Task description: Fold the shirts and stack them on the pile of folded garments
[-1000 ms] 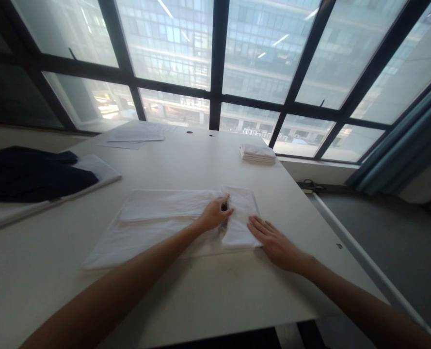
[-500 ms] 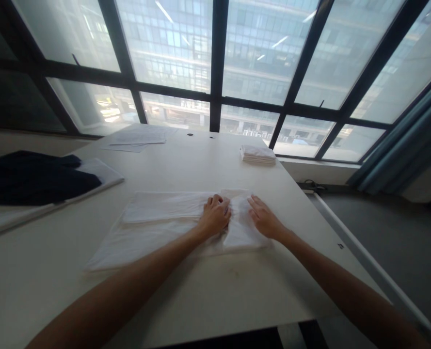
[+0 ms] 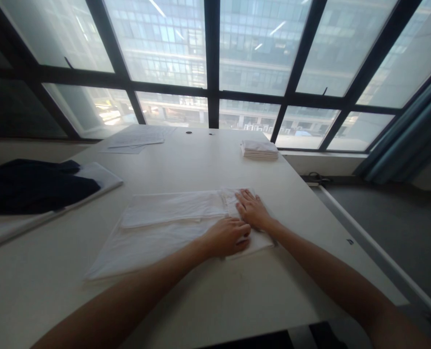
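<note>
A white cloth (image 3: 157,228) lies partly folded on the pale table (image 3: 200,165), its far strip doubled over and its right end turned in. My left hand (image 3: 227,236) rests flat on the near right part of the cloth, fingers stretched toward the right. Just beyond it my right hand (image 3: 252,209) presses flat on the turned-in right end, fingers spread and pointing away from me. Neither hand holds anything.
A stack of folded white cloths (image 3: 259,150) sits at the far right of the table. A dark garment (image 3: 33,185) lies on a white board at the left. Loose papers (image 3: 137,138) lie at the far side near the window. The table's right edge drops to grey floor.
My left hand, curled on the cloth's fold a second ago, has moved nearer to me and flattened. My right hand has slid from the cloth's near right corner up onto its turned-in end.
</note>
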`<action>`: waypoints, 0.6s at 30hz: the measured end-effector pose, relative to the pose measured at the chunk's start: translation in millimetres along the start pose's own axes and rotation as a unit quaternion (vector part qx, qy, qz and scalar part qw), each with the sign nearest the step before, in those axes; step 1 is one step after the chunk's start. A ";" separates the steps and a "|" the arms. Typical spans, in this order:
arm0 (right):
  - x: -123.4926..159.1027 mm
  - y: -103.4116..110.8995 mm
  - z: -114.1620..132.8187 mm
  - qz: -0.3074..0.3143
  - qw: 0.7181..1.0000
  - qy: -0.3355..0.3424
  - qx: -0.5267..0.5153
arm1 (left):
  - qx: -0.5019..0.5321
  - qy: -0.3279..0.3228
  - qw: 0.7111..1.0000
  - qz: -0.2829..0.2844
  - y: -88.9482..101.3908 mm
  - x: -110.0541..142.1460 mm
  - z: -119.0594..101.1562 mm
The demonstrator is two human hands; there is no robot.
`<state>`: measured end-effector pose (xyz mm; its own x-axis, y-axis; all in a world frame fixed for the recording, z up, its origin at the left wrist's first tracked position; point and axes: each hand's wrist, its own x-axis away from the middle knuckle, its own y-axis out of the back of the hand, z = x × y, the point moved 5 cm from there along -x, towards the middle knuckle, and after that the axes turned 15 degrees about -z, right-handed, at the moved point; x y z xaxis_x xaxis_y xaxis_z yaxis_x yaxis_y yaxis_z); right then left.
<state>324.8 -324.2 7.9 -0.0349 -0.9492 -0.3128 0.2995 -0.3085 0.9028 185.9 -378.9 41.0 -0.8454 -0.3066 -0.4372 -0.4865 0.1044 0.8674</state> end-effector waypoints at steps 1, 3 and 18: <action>-2.3 0.2 -3.2 0.001 1.000 -0.003 -0.003 | 0.002 0.001 1.000 -0.001 0.6 0.6 1.5; -6.3 1.2 -9.7 0.000 1.000 -0.012 -0.007 | 0.005 0.010 1.000 -0.011 3.6 2.0 4.9; 17.6 39.6 16.4 -0.107 0.992 0.051 -0.032 | 0.143 0.335 0.912 -0.186 7.1 7.1 91.4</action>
<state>320.4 -354.2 43.0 -0.0092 -0.8498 -0.5270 0.3551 -0.4955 0.7927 156.4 -293.8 22.4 -0.3314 -0.8712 -0.3621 -0.8315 0.0883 0.5484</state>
